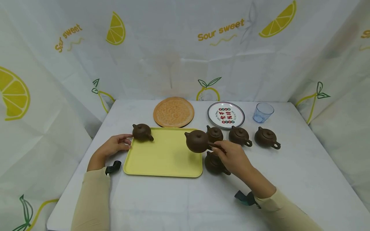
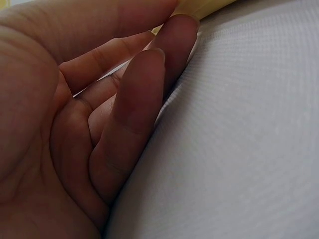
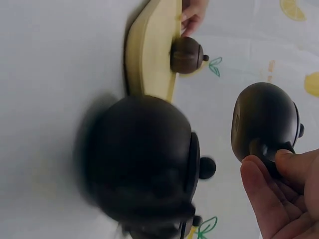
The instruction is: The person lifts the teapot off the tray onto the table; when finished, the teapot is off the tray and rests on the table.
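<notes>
My right hand [image 1: 234, 158] pinches the handle of a dark brown teapot [image 1: 197, 141], lifted above the right side of a yellow tray [image 1: 162, 157]. In the right wrist view, thumb and fingers close on the handle of this teapot [image 3: 266, 119]. Another brown teapot [image 1: 141, 132] sits at the tray's far left corner. Beside it my left hand [image 1: 114, 146] rests with its fingertips at the tray's left edge. Loosely bent fingers lie against the white cloth in the left wrist view, with a bit of tray [image 2: 212, 6] beyond them.
Right of the tray stand several more brown teapots, including a near one [image 1: 214, 163] below my right hand and a far-right one [image 1: 266, 138]. Along the back lie a round tan mat [image 1: 173, 112], a patterned white plate [image 1: 226, 123] and a blue glass [image 1: 263, 113].
</notes>
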The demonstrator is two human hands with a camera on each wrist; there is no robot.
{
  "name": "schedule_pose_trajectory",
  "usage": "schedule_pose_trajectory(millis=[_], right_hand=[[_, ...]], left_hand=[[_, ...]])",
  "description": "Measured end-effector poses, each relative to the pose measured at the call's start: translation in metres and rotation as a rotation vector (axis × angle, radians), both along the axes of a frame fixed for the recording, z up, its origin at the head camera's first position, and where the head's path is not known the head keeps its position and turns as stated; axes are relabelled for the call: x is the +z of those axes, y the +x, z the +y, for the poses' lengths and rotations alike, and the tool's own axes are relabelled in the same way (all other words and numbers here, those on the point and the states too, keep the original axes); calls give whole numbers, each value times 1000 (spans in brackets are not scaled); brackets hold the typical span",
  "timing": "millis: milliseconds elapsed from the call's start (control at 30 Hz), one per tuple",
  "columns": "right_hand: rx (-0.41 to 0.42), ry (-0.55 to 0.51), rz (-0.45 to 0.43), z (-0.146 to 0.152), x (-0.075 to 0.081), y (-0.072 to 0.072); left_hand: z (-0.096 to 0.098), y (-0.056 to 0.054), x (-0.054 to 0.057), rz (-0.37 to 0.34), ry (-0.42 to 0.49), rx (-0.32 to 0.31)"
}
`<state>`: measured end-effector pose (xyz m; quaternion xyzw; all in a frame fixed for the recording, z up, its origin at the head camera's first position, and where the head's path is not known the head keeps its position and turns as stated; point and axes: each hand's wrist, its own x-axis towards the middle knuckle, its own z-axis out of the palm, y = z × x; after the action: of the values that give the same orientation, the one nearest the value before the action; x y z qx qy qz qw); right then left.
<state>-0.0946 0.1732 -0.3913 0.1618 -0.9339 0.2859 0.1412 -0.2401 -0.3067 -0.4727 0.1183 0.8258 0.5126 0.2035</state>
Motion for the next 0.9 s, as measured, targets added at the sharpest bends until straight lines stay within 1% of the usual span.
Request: schedule_pose_trajectory(millis=[233, 400, 567, 767, 900], right_hand=[[-75, -7, 6, 33, -6, 12], [-150, -19, -47, 56, -8, 21], [-205, -4, -62, 79, -13, 30], [-253, 49, -139, 101, -22, 38], [-260, 60, -172, 110, -28, 44]], left_hand=[[0, 0, -3, 3, 16, -4], [0, -1, -2, 7, 15, -7], [0, -1, -1, 6, 24, -8], [0, 0, -1, 20, 19, -13], [0, 1, 0, 25, 16, -18]])
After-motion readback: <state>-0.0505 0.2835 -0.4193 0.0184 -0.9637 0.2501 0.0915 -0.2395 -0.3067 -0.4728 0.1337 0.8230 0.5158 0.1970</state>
